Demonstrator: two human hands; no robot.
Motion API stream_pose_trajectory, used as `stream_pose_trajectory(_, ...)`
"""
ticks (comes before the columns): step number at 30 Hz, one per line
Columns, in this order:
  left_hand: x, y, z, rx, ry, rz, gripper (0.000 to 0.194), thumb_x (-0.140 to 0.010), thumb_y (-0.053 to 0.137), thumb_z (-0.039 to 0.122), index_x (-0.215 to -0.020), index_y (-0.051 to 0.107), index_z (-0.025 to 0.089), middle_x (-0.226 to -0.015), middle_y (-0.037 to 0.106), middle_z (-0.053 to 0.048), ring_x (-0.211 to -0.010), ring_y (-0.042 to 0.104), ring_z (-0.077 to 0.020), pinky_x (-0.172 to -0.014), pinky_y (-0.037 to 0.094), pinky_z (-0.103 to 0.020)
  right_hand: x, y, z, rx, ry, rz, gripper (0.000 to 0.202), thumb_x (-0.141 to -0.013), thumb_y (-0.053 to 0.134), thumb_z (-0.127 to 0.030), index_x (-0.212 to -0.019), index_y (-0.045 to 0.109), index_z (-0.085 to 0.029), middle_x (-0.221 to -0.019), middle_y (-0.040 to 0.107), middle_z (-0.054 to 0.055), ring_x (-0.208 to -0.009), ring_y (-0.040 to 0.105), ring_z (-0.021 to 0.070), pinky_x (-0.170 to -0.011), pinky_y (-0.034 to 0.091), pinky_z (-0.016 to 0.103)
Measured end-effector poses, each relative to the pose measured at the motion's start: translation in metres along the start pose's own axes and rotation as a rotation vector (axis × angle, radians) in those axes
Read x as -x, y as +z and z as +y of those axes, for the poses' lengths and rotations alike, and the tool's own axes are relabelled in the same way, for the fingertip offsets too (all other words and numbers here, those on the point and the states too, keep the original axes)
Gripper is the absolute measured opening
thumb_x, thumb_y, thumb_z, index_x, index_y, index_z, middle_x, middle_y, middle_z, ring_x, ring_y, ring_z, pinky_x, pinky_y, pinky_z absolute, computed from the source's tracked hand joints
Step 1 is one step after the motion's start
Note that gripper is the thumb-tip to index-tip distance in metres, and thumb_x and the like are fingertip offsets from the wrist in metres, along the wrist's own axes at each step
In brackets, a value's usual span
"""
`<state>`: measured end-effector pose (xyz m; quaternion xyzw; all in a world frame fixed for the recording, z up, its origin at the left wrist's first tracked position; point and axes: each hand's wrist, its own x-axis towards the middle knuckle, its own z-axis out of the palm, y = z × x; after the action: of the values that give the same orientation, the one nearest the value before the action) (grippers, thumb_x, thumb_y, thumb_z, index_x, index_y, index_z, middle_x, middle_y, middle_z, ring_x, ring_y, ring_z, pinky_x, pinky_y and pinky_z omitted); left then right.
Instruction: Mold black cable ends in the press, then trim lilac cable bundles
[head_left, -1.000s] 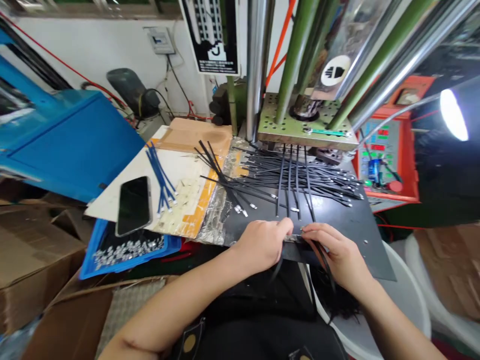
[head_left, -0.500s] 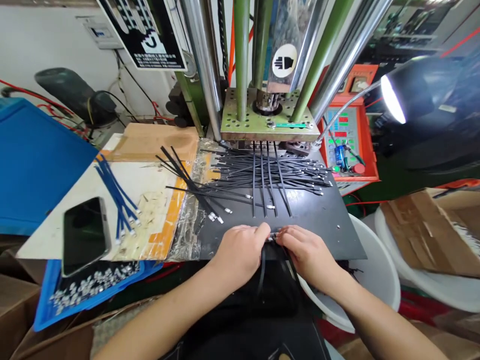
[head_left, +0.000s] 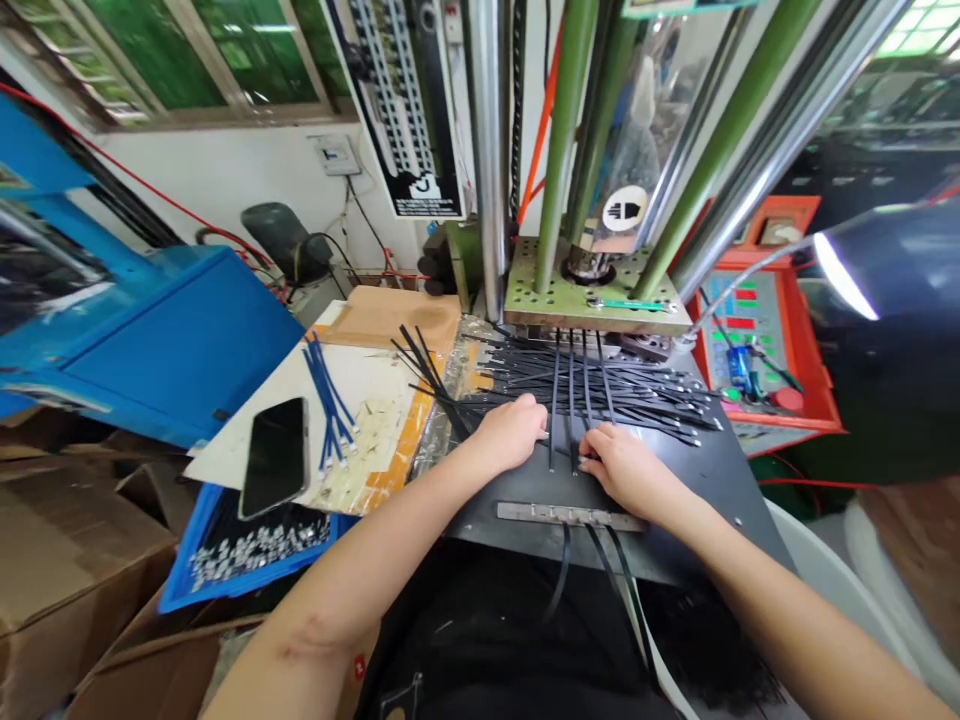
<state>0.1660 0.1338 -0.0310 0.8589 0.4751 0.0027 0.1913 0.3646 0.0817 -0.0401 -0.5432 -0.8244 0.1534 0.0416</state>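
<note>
My left hand (head_left: 514,432) is closed at the left of the hanging cables, with a small pale connector showing at its fingertips; the rest of that cable is hidden. Close to the lower ends of the hanging black flat cables (head_left: 571,410), my right hand (head_left: 626,468) has thumb and fingers pressed together, and what they hold is hard to see. A narrow metal bar (head_left: 517,511) lies near the table's front edge, untouched by either hand. Several black cables (head_left: 564,565) run from its slots down over the edge. Behind my hands spreads a pile of black cables (head_left: 660,390) with pale ends.
A press with green columns and a drilled plate (head_left: 525,305) stands over the back of the dark table (head_left: 697,510). To the left are blue cables (head_left: 324,395), a phone (head_left: 275,455) and a blue tray (head_left: 176,585) of small parts. An orange control box (head_left: 814,400) sits right.
Both hands have let go of the metal bar, which now lies at the table's front edge. They have moved apart and forward to the cables. The camera view has shifted left and up.
</note>
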Motion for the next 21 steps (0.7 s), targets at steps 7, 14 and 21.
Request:
stream_pose_trajectory(7, 0.100, -0.012, -0.007, 0.162, 0.137, 0.258, 0.023, -0.097, 0.050, 0.031, -0.101, 0.068, 0.018, -0.106, 0.064, -0.006, -0.100, 0.061, -0.0165, -0.094, 0.049, -0.027, 0.013, 0.002, -0.001, 0.154, -0.155, 0.042, 0.017, -0.090, 0.047, -0.013, -0.079, 0.059, -0.016, -0.076, 0.062, 0.007, -0.069, 0.062, 0.0204, -0.064, 0.042, 0.030)
stream_pose_trajectory(14, 0.203, -0.005, -0.019, 0.228, -0.075, 0.305, 0.040, -0.091, 0.044, 0.006, -0.127, 0.056, 0.018, -0.130, 0.057, -0.010, -0.113, 0.058, -0.0144, -0.097, 0.049, -0.025, 0.006, -0.008, -0.045, -0.163, -0.307, 0.032, 0.016, -0.086, 0.044, -0.017, -0.076, 0.055, -0.022, -0.067, 0.062, 0.000, -0.060, 0.062, 0.0163, -0.055, 0.042, 0.026)
stream_pose_trajectory(21, 0.297, -0.038, -0.084, -0.052, -0.571, 0.799, 0.024, -0.088, 0.048, 0.015, -0.087, 0.071, 0.022, -0.089, 0.065, -0.004, -0.080, 0.062, -0.0176, -0.077, 0.053, -0.032, -0.039, 0.005, -0.104, -0.376, -0.369, -0.120, 0.022, -0.083, 0.049, -0.024, -0.097, 0.066, -0.019, -0.073, 0.071, 0.002, -0.063, 0.067, 0.0173, -0.058, 0.051, 0.027)
